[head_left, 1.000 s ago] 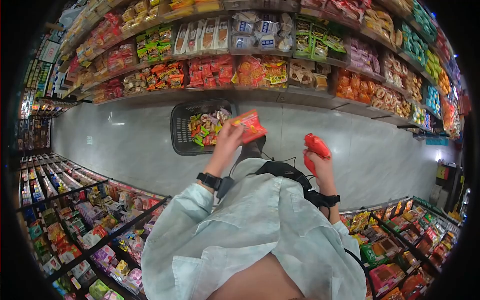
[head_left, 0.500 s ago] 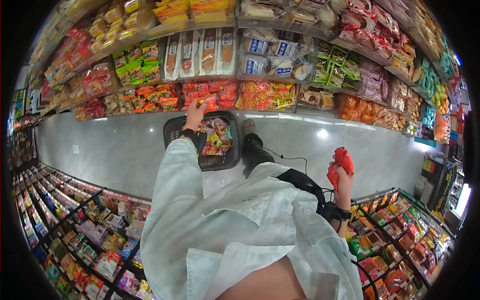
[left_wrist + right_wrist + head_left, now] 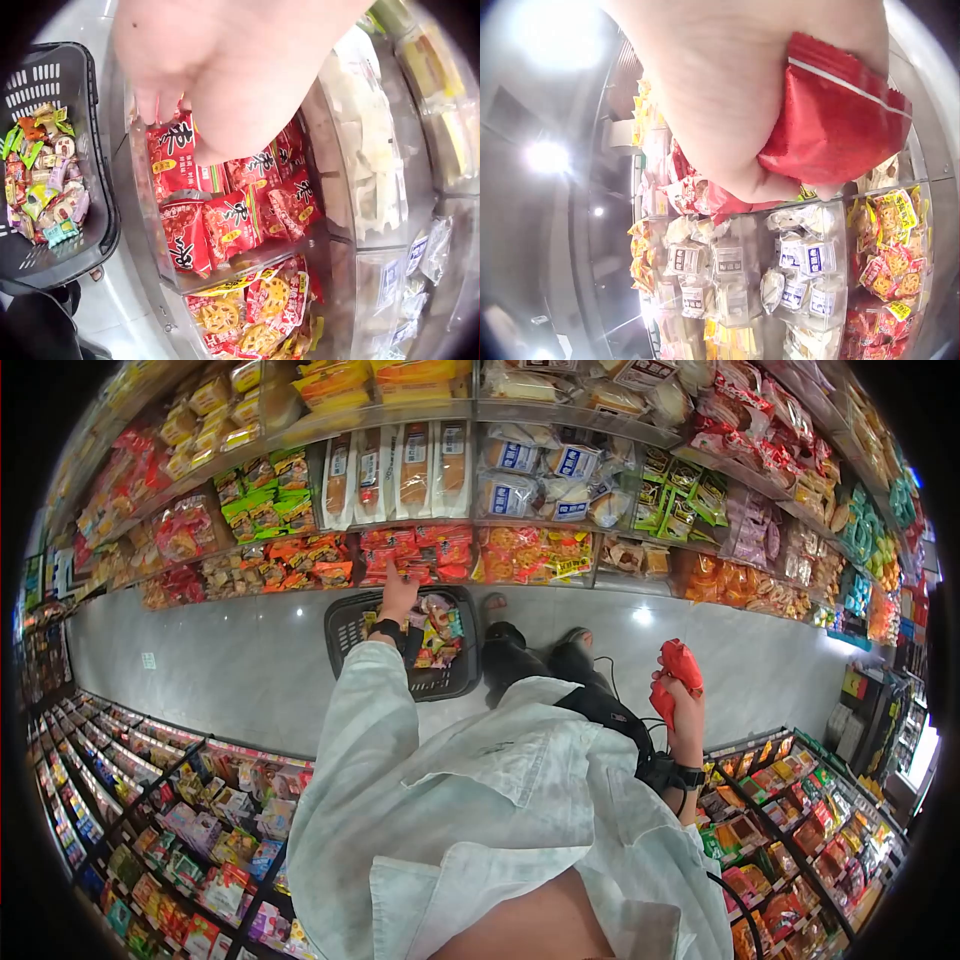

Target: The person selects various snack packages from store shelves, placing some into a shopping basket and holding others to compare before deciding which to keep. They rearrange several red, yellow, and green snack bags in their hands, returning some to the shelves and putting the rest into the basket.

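Observation:
My left hand [image 3: 400, 598] reaches past the basket to a shelf bin of red snack packets [image 3: 432, 550]. In the left wrist view its fingers [image 3: 148, 97] are down at the upper edge of one printed red packet [image 3: 174, 161]; I cannot tell whether they pinch it. Out to the right, my right hand [image 3: 688, 710] grips red snack packets [image 3: 680, 663], one end sticking out above the fist. Close up in the right wrist view, a shiny red packet [image 3: 832, 124] with a white stripe bulges from the hand's grip.
Under the left forearm, a black plastic basket [image 3: 465, 670] of mixed wrapped snacks [image 3: 49, 176] stands on the grey floor [image 3: 230, 660]. Bins of lotus-root-shaped snacks [image 3: 259, 315] adjoin the red packets. Racks of packaged goods [image 3: 180, 830] line the side behind me. A cable [image 3: 610, 668] hangs near my legs.
My left hand, which held a red packet beside the basket a second ago, has moved left and forward to the red packet bin. The right hand keeps its hold, farther right.

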